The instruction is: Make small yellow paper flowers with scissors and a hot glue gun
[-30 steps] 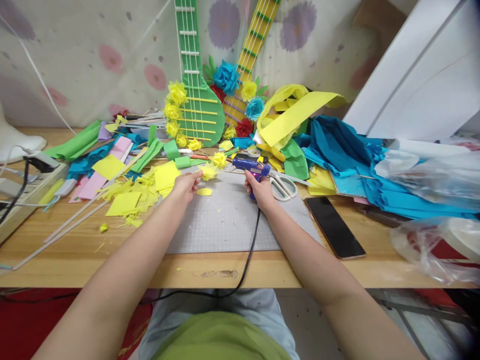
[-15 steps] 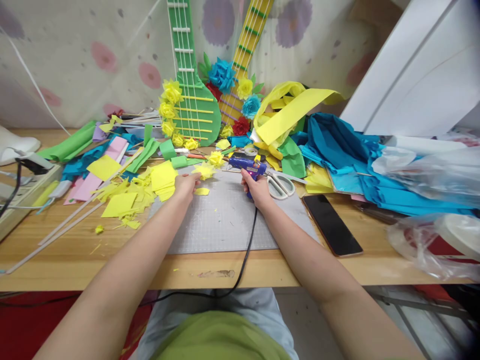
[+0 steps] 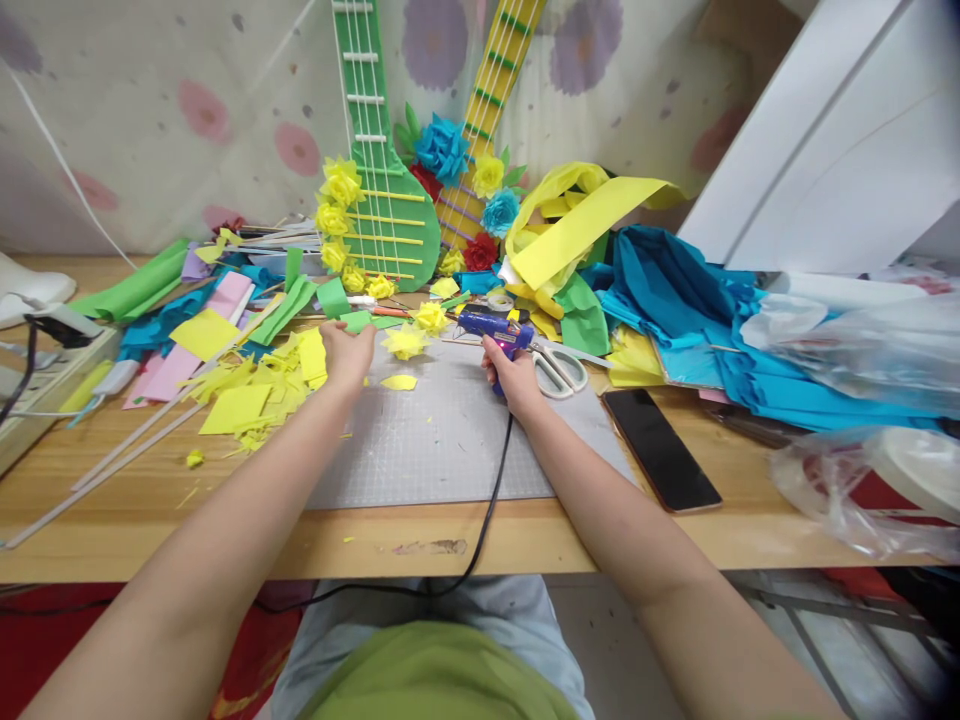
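My right hand (image 3: 511, 372) is wrapped round the handle of a blue hot glue gun (image 3: 491, 326), whose nozzle points left. A black cord runs from it down over the table edge. Above the left side of the grey cutting mat (image 3: 427, 450), my left hand (image 3: 347, 352) is open, with nothing seen in its fingers. It is beside yellow paper pieces (image 3: 312, 358) and green paper scraps (image 3: 355, 321). A yellow paper flower (image 3: 406, 342) lies on the mat between the hands, with a loose yellow petal (image 3: 399, 382) in front and a smaller yellow flower (image 3: 431, 318) behind it.
White-handled scissors (image 3: 561, 370) and a black phone (image 3: 661, 448) lie right of the glue gun. Blue crepe paper (image 3: 675, 300) heaps at the right. A green paper guitar (image 3: 409, 225) with yellow flowers leans at the back. White sticks (image 3: 142, 455) lie at the left.
My left hand has let go of the yellow flower and moved left to the paper pieces. The flower stays on the mat. My right hand with the glue gun has hardly moved.
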A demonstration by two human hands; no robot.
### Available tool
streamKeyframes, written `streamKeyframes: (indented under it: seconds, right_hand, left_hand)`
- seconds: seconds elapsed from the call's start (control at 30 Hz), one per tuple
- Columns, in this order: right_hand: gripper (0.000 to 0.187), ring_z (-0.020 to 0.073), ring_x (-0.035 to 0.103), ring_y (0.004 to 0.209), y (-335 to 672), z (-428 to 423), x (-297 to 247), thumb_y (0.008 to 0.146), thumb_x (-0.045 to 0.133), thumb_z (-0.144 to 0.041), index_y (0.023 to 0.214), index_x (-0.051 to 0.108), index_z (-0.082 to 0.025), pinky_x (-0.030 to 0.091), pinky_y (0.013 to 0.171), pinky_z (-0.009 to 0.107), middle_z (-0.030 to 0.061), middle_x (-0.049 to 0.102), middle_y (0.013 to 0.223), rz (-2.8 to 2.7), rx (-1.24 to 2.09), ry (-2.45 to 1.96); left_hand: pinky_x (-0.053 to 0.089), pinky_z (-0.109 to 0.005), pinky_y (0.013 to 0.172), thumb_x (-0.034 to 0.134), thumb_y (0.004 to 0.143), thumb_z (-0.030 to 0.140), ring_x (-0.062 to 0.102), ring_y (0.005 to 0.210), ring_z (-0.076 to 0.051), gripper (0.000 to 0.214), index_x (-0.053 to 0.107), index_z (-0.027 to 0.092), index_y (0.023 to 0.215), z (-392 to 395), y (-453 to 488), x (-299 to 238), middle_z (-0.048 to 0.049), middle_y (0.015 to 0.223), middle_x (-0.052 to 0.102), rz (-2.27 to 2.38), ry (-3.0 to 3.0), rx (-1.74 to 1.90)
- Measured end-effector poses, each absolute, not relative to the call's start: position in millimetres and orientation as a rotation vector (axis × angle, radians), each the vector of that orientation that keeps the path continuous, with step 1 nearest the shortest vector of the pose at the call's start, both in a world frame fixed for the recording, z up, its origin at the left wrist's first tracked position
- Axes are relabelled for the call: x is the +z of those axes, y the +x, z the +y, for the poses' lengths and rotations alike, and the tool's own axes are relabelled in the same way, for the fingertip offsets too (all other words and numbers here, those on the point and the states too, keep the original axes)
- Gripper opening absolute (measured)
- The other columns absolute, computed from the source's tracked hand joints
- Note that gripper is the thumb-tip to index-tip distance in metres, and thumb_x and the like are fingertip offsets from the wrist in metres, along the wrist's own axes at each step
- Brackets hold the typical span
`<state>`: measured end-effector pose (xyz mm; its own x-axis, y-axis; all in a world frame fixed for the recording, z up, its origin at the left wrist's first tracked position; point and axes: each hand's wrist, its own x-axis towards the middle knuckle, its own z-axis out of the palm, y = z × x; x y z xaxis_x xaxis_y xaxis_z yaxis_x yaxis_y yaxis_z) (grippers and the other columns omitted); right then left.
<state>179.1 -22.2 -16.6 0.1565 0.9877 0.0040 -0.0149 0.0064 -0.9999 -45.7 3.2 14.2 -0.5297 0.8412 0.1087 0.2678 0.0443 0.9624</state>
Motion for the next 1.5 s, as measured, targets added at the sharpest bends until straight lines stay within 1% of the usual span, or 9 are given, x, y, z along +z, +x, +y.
streamKeyframes:
  seconds: [0.07,0.17,0.23,0.33,0.5,0.83,1.3,1.4,1.5]
  right_hand:
    - [0.042,0.0064,0.042,0.038,179.1,-22.5,-15.2,0.066,0.059,-0.059,0.060,0.051,-0.018,0.034,0.039,0.021,-0.0015,0.054,0.051,-1.066,1.098,-1.260]
    - [0.041,0.0056,0.042,0.038,179.0,-23.2,-12.3,0.066,0.060,-0.058,0.059,0.051,-0.018,0.034,0.038,0.020,-0.0021,0.054,0.051,-1.039,1.104,-1.254]
    - [0.040,0.0053,0.041,0.038,178.8,-23.4,-10.9,0.065,0.060,-0.057,0.059,0.051,-0.018,0.034,0.038,0.020,-0.0023,0.054,0.052,-1.028,1.108,-1.259]
    - [0.040,0.0052,0.041,0.038,178.8,-22.7,-11.3,0.066,0.060,-0.057,0.059,0.051,-0.018,0.034,0.038,0.020,-0.0022,0.054,0.052,-1.029,1.111,-1.267]
    - [0.040,0.0056,0.041,0.037,179.8,-20.4,-16.3,0.067,0.060,-0.057,0.059,0.051,-0.019,0.033,0.038,0.021,-0.0025,0.054,0.051,-1.041,1.106,-1.248]
    - [0.040,0.0060,0.042,0.038,179.7,-21.2,-14.2,0.067,0.060,-0.056,0.059,0.051,-0.019,0.034,0.038,0.021,-0.0019,0.054,0.051,-1.053,1.098,-1.249]
    - [0.041,0.0048,0.041,0.038,178.5,-22.5,-11.5,0.065,0.061,-0.058,0.060,0.051,-0.019,0.034,0.038,0.020,-0.0023,0.055,0.054,-1.037,1.106,-1.261]
    - [0.041,0.0048,0.041,0.038,178.7,-22.5,-11.2,0.065,0.060,-0.058,0.060,0.051,-0.019,0.034,0.038,0.019,-0.0024,0.055,0.053,-1.038,1.106,-1.264]
    - [0.040,0.0049,0.042,0.038,179.2,-21.4,-13.6,0.066,0.060,-0.057,0.060,0.051,-0.018,0.034,0.038,0.020,-0.0027,0.054,0.053,-1.048,1.098,-1.255]
  left_hand:
    - [0.043,-0.036,0.080,0.051,0.066,0.018,0.055,0.093,-0.021,0.042,0.045,0.023,0.108,0.1,-51.2,24.9,-0.0044,0.100,0.061,2.055,1.587,1.345]
    - [0.036,-0.039,0.096,0.044,0.065,0.008,0.047,0.112,-0.023,0.055,0.044,0.022,0.118,-5.4,-55.3,40.4,-0.0032,0.105,0.064,1.838,2.280,0.894]
    - [0.033,-0.040,0.099,0.042,0.062,0.005,0.043,0.117,-0.023,0.064,0.042,0.020,0.124,-7.0,-56.5,45.1,-0.0022,0.109,0.065,1.648,2.513,0.643]
    - [0.032,-0.039,0.101,0.041,0.061,0.003,0.039,0.122,-0.023,0.070,0.038,0.019,0.129,-6.2,-56.9,42.7,-0.0021,0.115,0.063,1.564,2.616,0.470]
    - [0.030,-0.039,0.102,0.045,0.065,0.006,0.039,0.122,-0.023,0.064,0.041,0.019,0.128,-4.2,-53.9,33.6,-0.0031,0.119,0.061,1.610,2.604,0.324]
    - [0.032,-0.038,0.101,0.047,0.066,0.004,0.041,0.120,-0.023,0.067,0.036,0.019,0.130,-4.1,-55.9,32.2,-0.0034,0.116,0.063,1.625,2.564,0.423]
    - [0.034,-0.041,0.100,0.049,0.064,0.004,0.042,0.120,-0.024,0.064,0.041,0.020,0.125,-5.7,-56.0,33.2,-0.0045,0.112,0.063,1.588,2.550,0.432]
    - [0.034,-0.039,0.101,0.047,0.063,0.003,0.044,0.118,-0.024,0.063,0.042,0.021,0.123,-6.9,-57.2,34.2,-0.0043,0.115,0.061,1.677,2.502,0.584]
    - [0.034,-0.040,0.100,0.047,0.065,0.005,0.046,0.115,-0.024,0.056,0.045,0.021,0.119,-12.0,-58.7,29.9,-0.0050,0.113,0.060,1.873,2.339,0.923]
